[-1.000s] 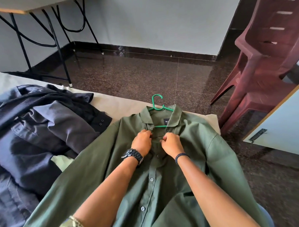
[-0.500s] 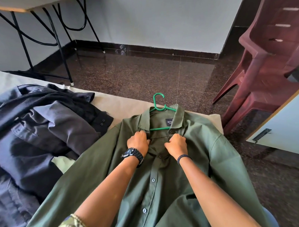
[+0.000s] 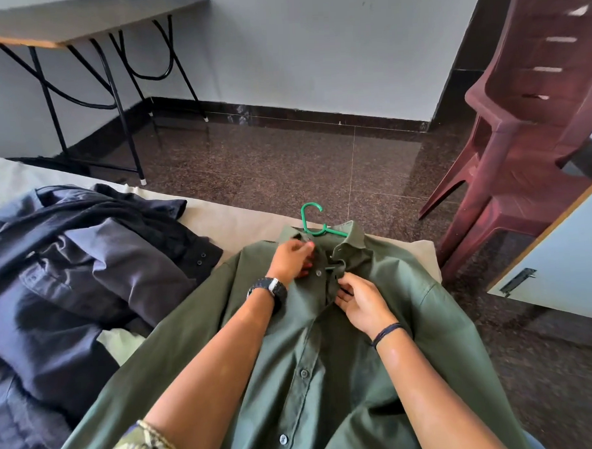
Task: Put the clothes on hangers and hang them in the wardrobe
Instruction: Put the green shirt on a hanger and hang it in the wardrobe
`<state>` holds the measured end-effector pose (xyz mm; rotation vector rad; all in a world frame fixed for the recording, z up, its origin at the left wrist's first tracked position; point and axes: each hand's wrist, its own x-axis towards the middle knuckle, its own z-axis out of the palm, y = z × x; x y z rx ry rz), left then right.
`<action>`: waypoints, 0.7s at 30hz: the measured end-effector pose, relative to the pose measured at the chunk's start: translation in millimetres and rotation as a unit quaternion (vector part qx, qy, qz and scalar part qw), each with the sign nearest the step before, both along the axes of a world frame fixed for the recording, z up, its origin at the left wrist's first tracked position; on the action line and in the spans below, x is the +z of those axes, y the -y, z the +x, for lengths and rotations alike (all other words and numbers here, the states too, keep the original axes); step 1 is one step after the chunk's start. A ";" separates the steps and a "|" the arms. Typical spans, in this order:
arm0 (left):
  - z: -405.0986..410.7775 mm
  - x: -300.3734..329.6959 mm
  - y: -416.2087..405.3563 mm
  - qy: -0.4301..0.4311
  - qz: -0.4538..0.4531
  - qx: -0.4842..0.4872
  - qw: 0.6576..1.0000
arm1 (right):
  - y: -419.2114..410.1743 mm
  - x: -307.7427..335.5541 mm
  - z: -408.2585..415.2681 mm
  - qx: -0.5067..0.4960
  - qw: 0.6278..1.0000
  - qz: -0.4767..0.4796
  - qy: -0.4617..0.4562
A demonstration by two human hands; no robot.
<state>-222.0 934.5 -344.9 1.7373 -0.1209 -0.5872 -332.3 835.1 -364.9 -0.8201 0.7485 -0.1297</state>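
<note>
An olive green shirt lies front up on the bed, with a green plastic hanger inside it; only the hook and a bit of one arm show above the collar. My left hand pinches the left placket beside the top button, just under the collar. A little lower, my right hand pinches the right placket edge. The lower buttons are fastened.
A heap of dark navy and black shirts lies on the bed to the left. Stacked maroon plastic chairs stand at right, beside a pale wardrobe door. A black-legged table is at back left.
Both hands have loosened from fists on the collar. The left hand now pinches the placket by the top button and the right hand has slid lower. The collar opening has narrowed.
</note>
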 end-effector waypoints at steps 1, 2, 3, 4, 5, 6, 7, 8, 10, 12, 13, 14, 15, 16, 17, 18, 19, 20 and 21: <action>-0.5 -8.3 -0.7 0.015 0.038 -0.019 0.999 | 0.0 -2.8 1.7 0.003 1.000 -0.006 0.004; -3.8 -16.5 -2.1 0.027 0.079 -0.034 0.996 | -0.1 -5.1 3.2 0.009 1.000 -0.020 0.004; -8.4 -24.4 -3.8 0.032 0.107 -0.041 0.993 | -0.4 -6.6 4.3 0.015 0.999 -0.040 -0.001; -13.4 -32.1 -5.6 0.040 0.129 -0.041 0.990 | -0.9 -8.0 5.2 0.018 0.998 -0.065 -0.010; -19.5 -36.9 -7.4 0.048 0.144 -0.034 0.988 | -0.9 -9.8 6.4 0.019 0.995 -0.094 -0.019; -26.1 -40.9 -8.9 0.057 0.153 -0.027 0.986 | -1.5 -11.5 7.3 0.019 0.992 -0.125 -0.028; -31.0 -46.2 -9.9 0.069 0.161 -0.028 0.984 | -2.5 -12.0 7.9 0.022 0.987 -0.158 -0.037; -35.1 -50.5 -10.8 0.090 0.174 -0.033 0.980 | -3.1 -12.6 8.7 0.028 0.980 -0.193 -0.048; -42.0 -55.9 -10.1 0.140 0.205 -0.043 0.968 | -4.3 -15.2 10.9 0.043 0.959 -0.271 -0.072; -46.2 -59.8 -6.5 0.174 0.219 -0.052 0.959 | -6.2 -19.7 14.0 0.060 0.934 -0.340 -0.095; -47.6 -60.3 -4.2 0.182 0.229 -0.051 0.955 | -7.3 -22.5 15.2 0.063 0.921 -0.370 -0.106; -47.8 -60.3 -2.1 0.184 0.241 -0.047 0.952 | -8.2 -25.3 16.2 0.065 0.909 -0.396 -0.115; -46.9 -59.9 -0.5 0.182 0.253 -0.044 0.949 | -9.2 -27.4 16.5 0.067 0.898 -0.418 -0.122; -45.5 -59.5 0.7 0.179 0.262 -0.043 0.947 | -9.8 -29.9 16.5 0.069 0.891 -0.432 -0.126; -43.5 -59.6 1.6 0.171 0.268 -0.043 0.947 | -11.1 -30.2 15.9 0.071 0.886 -0.441 -0.129; -41.4 -59.7 2.5 0.163 0.271 -0.045 0.948 | -11.8 -30.4 15.3 0.072 0.881 -0.450 -0.130; -40.0 -59.0 3.2 0.152 0.275 -0.049 0.948 | -12.3 -30.1 14.6 0.072 0.876 -0.459 -0.131; -38.5 -58.8 3.9 0.142 0.279 -0.054 0.948 | -12.4 -30.2 13.9 0.072 0.872 -0.467 -0.130; -37.6 -57.9 4.9 0.131 0.281 -0.057 0.949 | -12.5 -30.2 13.5 0.073 0.869 -0.472 -0.131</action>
